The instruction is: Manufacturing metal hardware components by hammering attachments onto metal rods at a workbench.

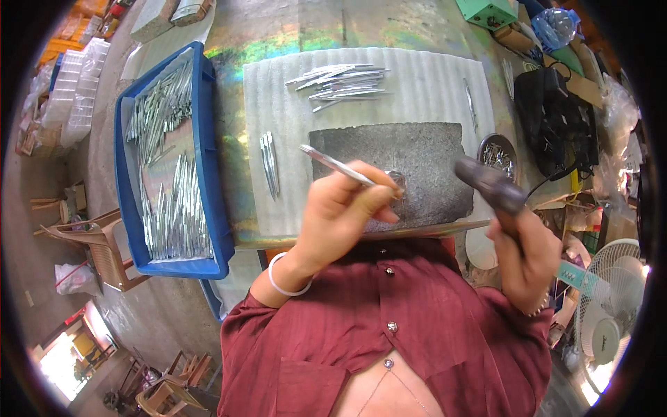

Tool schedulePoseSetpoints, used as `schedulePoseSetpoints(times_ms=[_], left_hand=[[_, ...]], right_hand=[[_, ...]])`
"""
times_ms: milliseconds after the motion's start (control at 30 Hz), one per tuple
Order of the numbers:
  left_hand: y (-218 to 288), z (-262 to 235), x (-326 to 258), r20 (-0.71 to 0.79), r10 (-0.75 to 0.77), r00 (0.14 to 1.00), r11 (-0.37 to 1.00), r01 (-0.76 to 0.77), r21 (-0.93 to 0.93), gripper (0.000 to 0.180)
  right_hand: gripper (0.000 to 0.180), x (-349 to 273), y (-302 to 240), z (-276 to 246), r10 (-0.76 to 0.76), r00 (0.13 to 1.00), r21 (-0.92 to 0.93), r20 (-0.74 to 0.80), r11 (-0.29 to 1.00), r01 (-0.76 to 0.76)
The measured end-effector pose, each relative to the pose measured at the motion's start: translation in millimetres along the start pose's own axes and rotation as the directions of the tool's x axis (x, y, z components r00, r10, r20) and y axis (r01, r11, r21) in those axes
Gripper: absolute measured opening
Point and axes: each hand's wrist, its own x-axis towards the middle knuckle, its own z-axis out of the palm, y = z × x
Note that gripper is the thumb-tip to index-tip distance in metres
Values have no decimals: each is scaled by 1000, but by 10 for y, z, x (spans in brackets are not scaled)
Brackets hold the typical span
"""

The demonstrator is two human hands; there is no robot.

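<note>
A short line of dark, slanted lettering is borne by the pale round hub [606, 340] of the white fan [629, 267], which is seen at the right edge of the view; the line is shown small and aslant, and its wording is not reproduced here. Small pale marks are also shown on the turquoise panel [571, 274] beside the fan's guard, but whether they are printed signs or buttons cannot be told. Small details are likewise shown on the face of the green box [486, 12] at the top edge, too small to be made out as characters.
</note>
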Motion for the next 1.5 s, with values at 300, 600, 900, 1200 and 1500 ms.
schedulePoseSetpoints(times_ms=[300,600,900,1200,1500], left_hand=[[139,-120,36,29,-233,972,624,173,-762,16],[166,-95,77,-75,-273,959,817,191,-544,27],[181,-94,-83,-52,-232,971,925,203,-322,22],[282,-89,-83,-115,-306,945,929,270,-253,21],[55,143,63,22,18,1000,1000,-17,-23,21]], right_hand=[[47,176,665,766,68,997,-165,-32,984,-72],[37,434,883,576,-61,998,-268,10,961,62],[28,1345,2261,594,241,954,-471,-178,831,-298],[18,1049,1790,171,165,969,-295,-186,931,-215],[10,403,397,249,-81,986,360,145,933,24]])
